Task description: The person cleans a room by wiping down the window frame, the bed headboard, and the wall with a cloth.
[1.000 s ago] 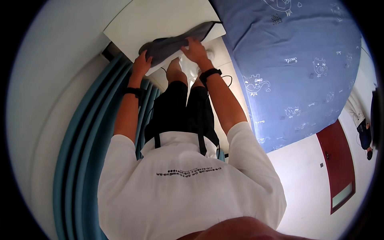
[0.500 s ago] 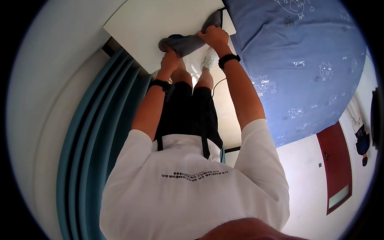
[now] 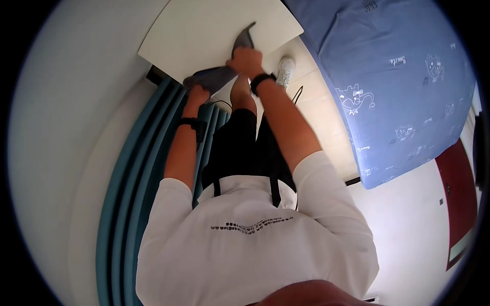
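Observation:
A dark grey cloth item (image 3: 218, 77) is stretched between my two hands over the front edge of the white table (image 3: 204, 35). Closed on its left end is my left hand (image 3: 198, 95), close to the table's edge. My right hand (image 3: 246, 62) grips it further right, fingers wrapped round the bunched fabric. A narrow end of the cloth sticks up beyond my right hand and lies over the tabletop. Each wrist has a black band. What exactly the cloth is, I cannot tell.
A bed with a blue patterned cover (image 3: 388, 92) stands at the right. Teal curtains (image 3: 138, 178) hang at the left beside the wall. My white shoe (image 3: 286, 70) is on the pale floor, near a thin black cable (image 3: 297, 94). A red door (image 3: 456, 188) is at far right.
The cloth has moved left with both hands, and its right end has swung away from the table's right corner. The view has shifted; the person at far right is no longer visible.

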### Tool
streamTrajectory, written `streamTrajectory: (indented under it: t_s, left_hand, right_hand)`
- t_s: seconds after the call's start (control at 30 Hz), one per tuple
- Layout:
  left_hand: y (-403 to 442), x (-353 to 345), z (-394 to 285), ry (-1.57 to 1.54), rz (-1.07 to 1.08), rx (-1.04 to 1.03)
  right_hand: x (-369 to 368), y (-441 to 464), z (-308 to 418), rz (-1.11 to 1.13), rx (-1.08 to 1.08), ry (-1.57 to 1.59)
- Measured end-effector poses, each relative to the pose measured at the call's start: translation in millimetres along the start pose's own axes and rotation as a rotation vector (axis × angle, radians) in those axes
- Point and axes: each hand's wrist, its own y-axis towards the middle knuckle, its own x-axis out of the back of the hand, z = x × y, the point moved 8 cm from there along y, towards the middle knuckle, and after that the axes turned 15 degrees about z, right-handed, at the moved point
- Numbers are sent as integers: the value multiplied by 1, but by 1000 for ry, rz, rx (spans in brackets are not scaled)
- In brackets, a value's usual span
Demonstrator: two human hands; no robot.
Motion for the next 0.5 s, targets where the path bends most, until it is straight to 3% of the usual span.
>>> streamTrajectory:
  t_s: [0.07, 0.13, 0.27, 0.37, 0.43, 0.5]
  left_hand:
    - [7, 4, -26, 73, -15, -126]
    - [-12, 27, -101, -16, -196, -188]
    - [11, 44, -167, 26, -96, -282]
    - [19, 37, -175, 197, 76, -140]
    - [-5, 40, -173, 232, -21, -29]
    - [-12, 39, -167, 261, -43, -33]
  right_hand:
    - [55, -4, -13, -102, -59, -38]
    - [91, -1, -30, -91, -81, -67]
    - [126, -5, -63, -63, -115, -141]
    - [111, -8, -61, -58, -87, -219]
    - [86, -14, -52, -100, -56, -282]
    - [69, -21, -55, -133, -66, -140]
